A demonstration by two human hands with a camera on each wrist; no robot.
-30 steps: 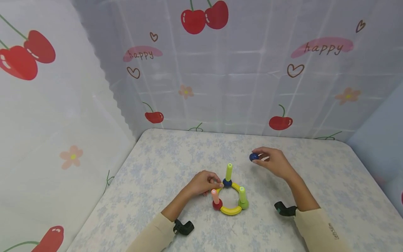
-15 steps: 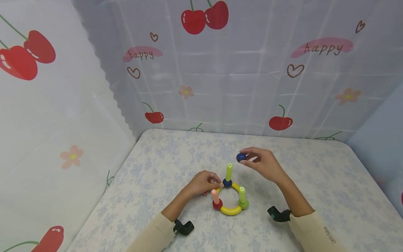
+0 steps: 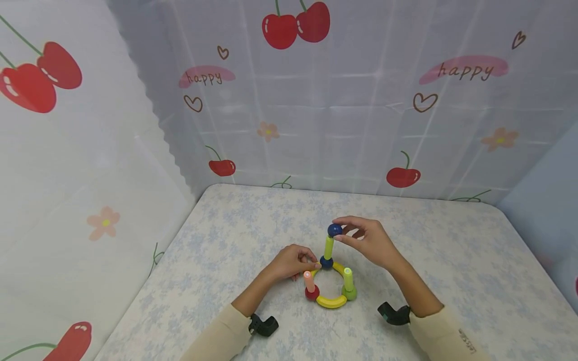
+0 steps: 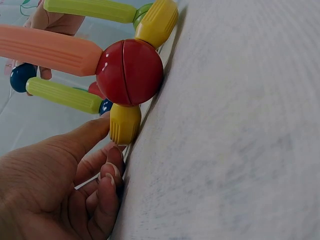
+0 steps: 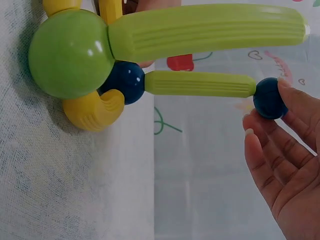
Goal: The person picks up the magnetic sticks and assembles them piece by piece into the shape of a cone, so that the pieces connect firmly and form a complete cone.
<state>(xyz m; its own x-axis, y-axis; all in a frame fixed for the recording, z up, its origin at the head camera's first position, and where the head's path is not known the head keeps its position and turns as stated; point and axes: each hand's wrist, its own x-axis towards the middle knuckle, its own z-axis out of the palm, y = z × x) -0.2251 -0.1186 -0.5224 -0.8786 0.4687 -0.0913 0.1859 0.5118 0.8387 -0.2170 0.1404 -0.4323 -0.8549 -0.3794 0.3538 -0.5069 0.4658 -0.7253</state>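
A ring of yellow curved sticks (image 3: pixel 331 302) joins a red ball (image 3: pixel 312 293), a green ball (image 3: pixel 349 293) and a blue ball (image 3: pixel 326 262). An orange stick (image 3: pixel 309 282) rises from the red ball, a green stick (image 3: pixel 347 278) from the green one. On the rear blue ball stands a yellow-green stick (image 3: pixel 329 248). My right hand (image 3: pixel 368 241) pinches a second blue ball (image 5: pixel 269 98) that touches this stick's top end. My left hand (image 3: pixel 292 261) pinches the left yellow curved stick (image 4: pixel 125 122) of the ring, low at the tabletop.
The table (image 3: pixel 244 220) has a pale cloth with a faint blue pattern. A curtain (image 3: pixel 334 125) printed with cherries hangs behind it, another along the left. Black wrist cameras (image 3: pixel 264 326) sit on both wrists.
My right hand has carried the blue ball leftward, from right of the ring onto the top of the rear yellow-green stick. My left hand has stayed in place.
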